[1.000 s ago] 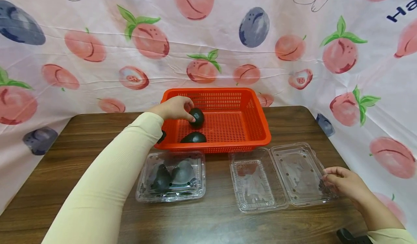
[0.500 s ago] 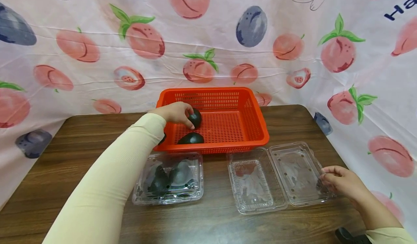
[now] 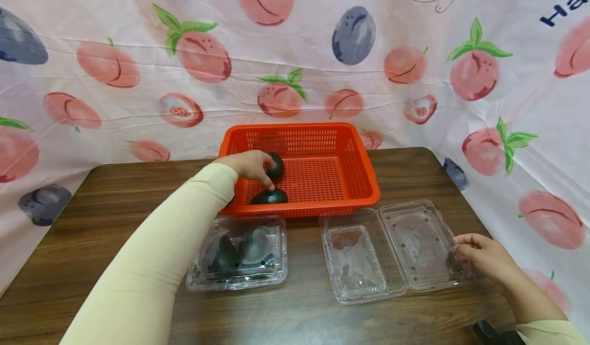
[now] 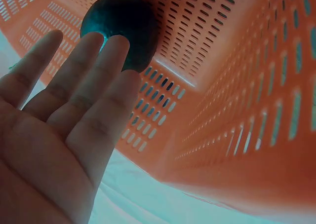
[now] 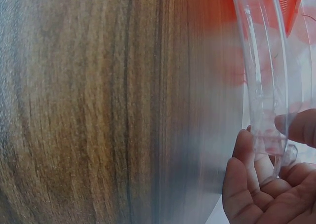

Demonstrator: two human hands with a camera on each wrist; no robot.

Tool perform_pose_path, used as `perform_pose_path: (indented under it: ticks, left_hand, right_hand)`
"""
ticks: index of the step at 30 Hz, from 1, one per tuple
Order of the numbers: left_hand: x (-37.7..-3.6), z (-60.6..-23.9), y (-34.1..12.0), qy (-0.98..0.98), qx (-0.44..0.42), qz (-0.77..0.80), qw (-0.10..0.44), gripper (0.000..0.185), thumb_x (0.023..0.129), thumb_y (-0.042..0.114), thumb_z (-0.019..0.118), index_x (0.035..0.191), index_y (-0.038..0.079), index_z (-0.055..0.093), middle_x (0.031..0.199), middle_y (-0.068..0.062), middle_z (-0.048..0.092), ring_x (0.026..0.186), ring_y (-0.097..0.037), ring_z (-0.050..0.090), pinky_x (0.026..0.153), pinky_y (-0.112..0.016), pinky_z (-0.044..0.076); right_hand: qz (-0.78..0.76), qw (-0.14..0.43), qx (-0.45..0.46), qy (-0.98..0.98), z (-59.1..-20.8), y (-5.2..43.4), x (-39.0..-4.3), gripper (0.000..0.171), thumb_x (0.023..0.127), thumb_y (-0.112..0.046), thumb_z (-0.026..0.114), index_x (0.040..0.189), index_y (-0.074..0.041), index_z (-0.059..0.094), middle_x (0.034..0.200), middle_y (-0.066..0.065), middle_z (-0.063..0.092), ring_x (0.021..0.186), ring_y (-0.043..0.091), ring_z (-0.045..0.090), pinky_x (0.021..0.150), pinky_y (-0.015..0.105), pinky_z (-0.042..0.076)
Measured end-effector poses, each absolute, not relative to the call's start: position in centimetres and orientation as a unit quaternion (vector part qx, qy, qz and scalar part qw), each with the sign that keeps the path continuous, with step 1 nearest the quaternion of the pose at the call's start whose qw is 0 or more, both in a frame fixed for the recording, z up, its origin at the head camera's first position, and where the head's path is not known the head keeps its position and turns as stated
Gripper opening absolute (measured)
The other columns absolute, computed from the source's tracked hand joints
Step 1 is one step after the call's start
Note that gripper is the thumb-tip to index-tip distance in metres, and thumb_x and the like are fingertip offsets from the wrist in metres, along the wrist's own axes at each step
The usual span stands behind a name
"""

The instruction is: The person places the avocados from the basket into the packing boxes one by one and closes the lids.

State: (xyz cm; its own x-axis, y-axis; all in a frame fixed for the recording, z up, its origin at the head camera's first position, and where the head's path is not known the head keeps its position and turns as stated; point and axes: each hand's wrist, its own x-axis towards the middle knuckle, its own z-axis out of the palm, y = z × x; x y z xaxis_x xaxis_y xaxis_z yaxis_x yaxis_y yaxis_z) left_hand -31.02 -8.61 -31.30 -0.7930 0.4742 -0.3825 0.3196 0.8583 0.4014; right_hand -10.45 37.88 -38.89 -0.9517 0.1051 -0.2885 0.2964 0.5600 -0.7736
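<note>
In the orange basket (image 3: 364,181) my left hand (image 3: 251,165) reaches over a dark avocado (image 3: 277,165). The left wrist view shows its fingers (image 4: 74,91) straight, with their tips against that avocado (image 4: 131,21) by the basket wall (image 4: 237,86). A second avocado (image 3: 269,196) lies near the basket's front wall. My right hand (image 3: 477,255) pinches the right rim of an open clear clamshell (image 3: 419,242). In the right wrist view, thumb and fingers (image 5: 256,184) grip that clamshell rim (image 5: 264,110).
A shut clear clamshell (image 3: 237,253) with avocados inside lies in front of the basket on the wooden table (image 3: 92,217). A fruit-print cloth (image 3: 322,53) hangs behind and to the right. The table's right edge is near my right hand.
My left hand's fingers have slid a little lower over the near side of the avocado. The right hand keeps its hold on the clamshell rim.
</note>
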Motion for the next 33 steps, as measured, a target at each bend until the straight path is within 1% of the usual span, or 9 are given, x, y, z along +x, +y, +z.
perform_pose_path:
  ticks: [6,12,14,21,28,33]
  left_hand:
    - [-30.9,-31.2,-8.3,0.934,0.201,0.147,0.255,0.062,0.080,0.023,0.078,0.132,-0.001,0.053,0.129,-0.021,0.054,0.113,-0.033,0.049,0.101,-0.048,0.040]
    - [-31.1,-31.3,-8.0,0.932,0.204,0.127,0.272,0.062,0.081,0.025,0.078,0.132,0.000,0.053,0.132,-0.020,0.053,0.118,-0.033,0.048,0.103,-0.047,0.039]
    - [-31.2,-31.4,-8.0,0.930,0.206,0.123,0.277,0.063,0.080,0.026,0.078,0.132,0.000,0.053,0.132,-0.019,0.053,0.119,-0.033,0.048,0.104,-0.047,0.038]
    - [-31.5,-31.7,-7.8,0.927,0.203,0.104,0.299,0.065,0.077,0.030,0.081,0.130,0.003,0.055,0.131,-0.019,0.053,0.118,-0.033,0.046,0.105,-0.048,0.036]
    - [-31.3,-31.7,-7.4,0.922,0.189,0.075,0.329,0.067,0.079,0.033,0.079,0.134,0.005,0.053,0.136,-0.017,0.051,0.122,-0.033,0.046,0.105,-0.050,0.036]
    - [-31.3,-31.7,-7.0,0.920,0.181,0.068,0.341,0.069,0.078,0.032,0.079,0.135,0.004,0.053,0.135,-0.017,0.052,0.120,-0.032,0.046,0.104,-0.049,0.037]
  right_hand:
    - [-0.452,0.104,0.118,0.878,-38.8,37.8,-10.4,0.035,0.095,-0.007,0.047,0.117,0.020,0.045,0.091,0.001,0.068,0.074,0.000,0.059,0.062,0.025,0.049]
    - [-0.458,0.104,0.120,0.874,-38.9,37.8,-10.4,0.034,0.095,-0.007,0.048,0.116,0.020,0.047,0.086,-0.002,0.067,0.072,0.002,0.058,0.061,0.025,0.049]
    - [-0.462,0.103,0.123,0.872,-38.9,37.8,-10.4,0.033,0.094,-0.006,0.049,0.116,0.019,0.047,0.085,-0.002,0.067,0.072,0.003,0.058,0.061,0.025,0.049]
    - [-0.451,0.104,0.120,0.878,-38.8,37.8,-10.4,0.035,0.094,-0.007,0.049,0.117,0.020,0.047,0.089,0.000,0.067,0.074,0.000,0.058,0.062,0.025,0.049]
    - [-0.455,0.107,0.123,0.876,-38.7,37.8,-10.5,0.034,0.095,-0.007,0.048,0.116,0.020,0.046,0.089,-0.001,0.067,0.074,0.000,0.058,0.062,0.025,0.050]
    - [-0.460,0.109,0.126,0.872,-38.5,37.8,-10.5,0.034,0.095,-0.007,0.048,0.116,0.019,0.047,0.087,-0.002,0.067,0.074,0.001,0.059,0.062,0.025,0.050]
